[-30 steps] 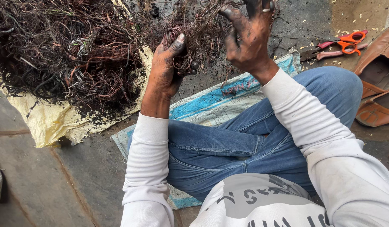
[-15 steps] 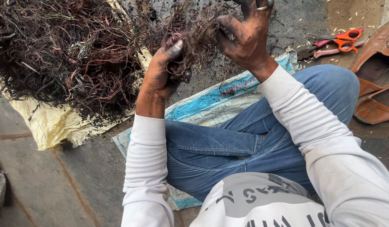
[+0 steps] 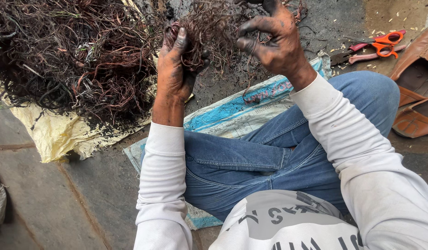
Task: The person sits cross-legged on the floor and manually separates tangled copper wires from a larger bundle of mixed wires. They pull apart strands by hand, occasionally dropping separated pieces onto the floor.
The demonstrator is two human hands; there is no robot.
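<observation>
A tangled clump of thin wires (image 3: 209, 32), shapeless with no clear long axis, hangs between the hands above the floor, the left hand (image 3: 177, 69) closed around its lower left, the right hand (image 3: 274, 39) pinching strands with curled fingers, beside the big wire heap (image 3: 75, 55) on yellow sheeting (image 3: 56, 134).

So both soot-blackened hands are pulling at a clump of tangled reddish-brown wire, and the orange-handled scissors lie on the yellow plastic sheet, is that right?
Not quite. The head view shows the orange-handled scissors on the bare grey ground at upper right, not on the yellow plastic sheet. The left hand and right hand do work the clump of tangled reddish-brown wire.
</observation>
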